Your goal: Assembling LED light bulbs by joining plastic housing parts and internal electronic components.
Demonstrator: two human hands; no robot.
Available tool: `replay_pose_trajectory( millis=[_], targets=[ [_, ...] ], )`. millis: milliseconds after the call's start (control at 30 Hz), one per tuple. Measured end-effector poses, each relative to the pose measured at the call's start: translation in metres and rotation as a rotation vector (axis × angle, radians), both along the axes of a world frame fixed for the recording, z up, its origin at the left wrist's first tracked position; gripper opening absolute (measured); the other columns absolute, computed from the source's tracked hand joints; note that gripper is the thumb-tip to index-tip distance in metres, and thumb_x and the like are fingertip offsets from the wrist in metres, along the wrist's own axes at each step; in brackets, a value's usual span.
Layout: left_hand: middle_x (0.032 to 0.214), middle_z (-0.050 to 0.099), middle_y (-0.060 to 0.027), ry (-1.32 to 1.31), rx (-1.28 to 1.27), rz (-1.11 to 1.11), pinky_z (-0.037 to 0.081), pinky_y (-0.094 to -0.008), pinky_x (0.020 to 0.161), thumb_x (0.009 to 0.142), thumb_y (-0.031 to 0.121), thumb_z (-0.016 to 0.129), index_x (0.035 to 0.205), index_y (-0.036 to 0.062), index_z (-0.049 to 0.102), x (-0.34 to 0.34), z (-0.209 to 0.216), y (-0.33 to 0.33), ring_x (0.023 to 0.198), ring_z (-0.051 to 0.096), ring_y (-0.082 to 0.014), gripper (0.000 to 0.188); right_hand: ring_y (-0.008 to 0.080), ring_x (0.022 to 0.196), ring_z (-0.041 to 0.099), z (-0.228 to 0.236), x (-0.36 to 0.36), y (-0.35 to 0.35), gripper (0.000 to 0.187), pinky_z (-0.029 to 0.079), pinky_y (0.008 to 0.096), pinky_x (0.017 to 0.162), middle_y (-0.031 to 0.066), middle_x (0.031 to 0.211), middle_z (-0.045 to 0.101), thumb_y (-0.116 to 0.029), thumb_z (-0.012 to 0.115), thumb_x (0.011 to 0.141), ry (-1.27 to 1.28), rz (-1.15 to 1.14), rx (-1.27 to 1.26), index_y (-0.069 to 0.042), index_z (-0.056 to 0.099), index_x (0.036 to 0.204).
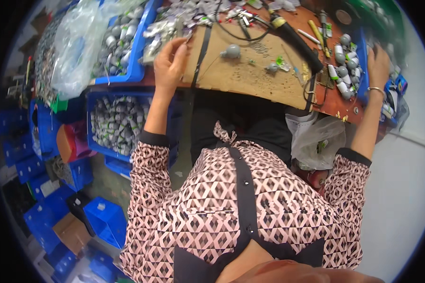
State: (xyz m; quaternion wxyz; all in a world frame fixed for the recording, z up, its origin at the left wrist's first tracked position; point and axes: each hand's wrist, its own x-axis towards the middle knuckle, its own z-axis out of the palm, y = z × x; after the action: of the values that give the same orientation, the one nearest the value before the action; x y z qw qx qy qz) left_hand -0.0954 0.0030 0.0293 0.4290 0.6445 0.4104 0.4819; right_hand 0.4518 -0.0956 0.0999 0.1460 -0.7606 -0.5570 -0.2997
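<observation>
My left hand (169, 65) is raised at the left edge of a cardboard sheet (250, 82), thumb and fingers drawn together; whatever they pinch is too small to make out. On the sheet lie a grey bulb (232, 51) with a thin wire and a smaller grey bulb (272, 68) beside a bit of green and white. My right hand (378, 66), a bracelet on its wrist, reaches along the outer side of a blue bin (362, 61) at the far right. Its fingers look stretched out, with nothing visible in them. Several grey and white bulbs (344, 70) are heaped left of that bin.
A black-handled tool (300, 47) with a cable lies across the sheet's right side. Blue crates of bulbs stand at left, one on the table (138, 61) and one below (90, 118). A clear plastic bag (73, 56) drapes the left side; another bag (323, 141) hangs under the table.
</observation>
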Motion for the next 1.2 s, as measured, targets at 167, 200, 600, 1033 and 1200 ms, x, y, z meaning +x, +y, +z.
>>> replay_pose_trajectory(
  millis=[167, 200, 600, 1033, 1200],
  targets=[
    [0.089, 0.066, -0.0040, -0.032, 0.005, 0.142, 0.047, -0.0222, 0.070, 0.093, 0.014, 0.054, 0.107, 0.0011, 0.061, -0.040, 0.005, -0.004, 0.077, 0.059, -0.0084, 0.021, 0.0277, 0.097, 0.058, -0.039, -0.287, 0.044, 0.025, 0.046, 0.0370, 0.080, 0.0106, 0.102, 0.061, -0.006, 0.063, 0.074, 0.355, 1.163, -0.280, -0.008, 0.061, 0.099],
    [0.089, 0.066, -0.0040, -0.010, 0.008, 0.156, 0.048, -0.0225, 0.071, 0.093, 0.015, 0.054, 0.107, 0.0009, 0.061, -0.042, 0.004, -0.006, 0.077, 0.059, -0.0085, 0.021, 0.0263, 0.094, 0.058, -0.044, -0.320, 0.041, 0.026, 0.045, 0.0385, 0.077, 0.0096, 0.101, 0.060, -0.009, 0.064, 0.074, 0.261, 1.215, -0.253, -0.010, 0.060, 0.100],
    [0.087, 0.068, -0.0050, 0.006, -0.008, 0.206, 0.047, -0.0236, 0.068, 0.092, 0.012, 0.056, 0.102, 0.0007, 0.063, -0.058, -0.006, -0.011, 0.076, 0.061, -0.0095, 0.017, 0.0341, 0.078, 0.058, -0.080, -0.380, 0.125, 0.011, 0.046, 0.0389, 0.067, 0.0138, 0.083, 0.060, -0.014, 0.057, 0.086, 0.906, 1.041, -0.342, -0.004, 0.058, 0.089],
    [0.084, 0.064, -0.0055, 0.205, 0.224, 0.014, 0.044, -0.0242, 0.056, 0.088, 0.008, 0.057, 0.096, 0.0025, 0.065, 0.022, 0.011, 0.011, 0.065, 0.058, -0.0112, 0.013, 0.0245, 0.078, 0.060, -0.061, -0.260, 0.073, 0.017, 0.046, 0.0315, 0.071, 0.0126, 0.084, 0.061, -0.015, 0.060, 0.085, 0.818, 0.680, -0.035, 0.002, 0.061, 0.090],
    [0.083, 0.063, -0.0073, 0.257, 0.203, -0.048, 0.044, -0.0258, 0.056, 0.087, 0.009, 0.058, 0.096, 0.0024, 0.064, 0.039, 0.004, 0.015, 0.063, 0.057, -0.0136, 0.013, 0.0216, 0.073, 0.060, -0.038, -0.189, 0.076, 0.019, 0.045, 0.0301, 0.066, 0.0113, 0.082, 0.062, -0.017, 0.058, 0.088, 0.717, 0.569, 0.085, 0.002, 0.061, 0.089]
  ],
)
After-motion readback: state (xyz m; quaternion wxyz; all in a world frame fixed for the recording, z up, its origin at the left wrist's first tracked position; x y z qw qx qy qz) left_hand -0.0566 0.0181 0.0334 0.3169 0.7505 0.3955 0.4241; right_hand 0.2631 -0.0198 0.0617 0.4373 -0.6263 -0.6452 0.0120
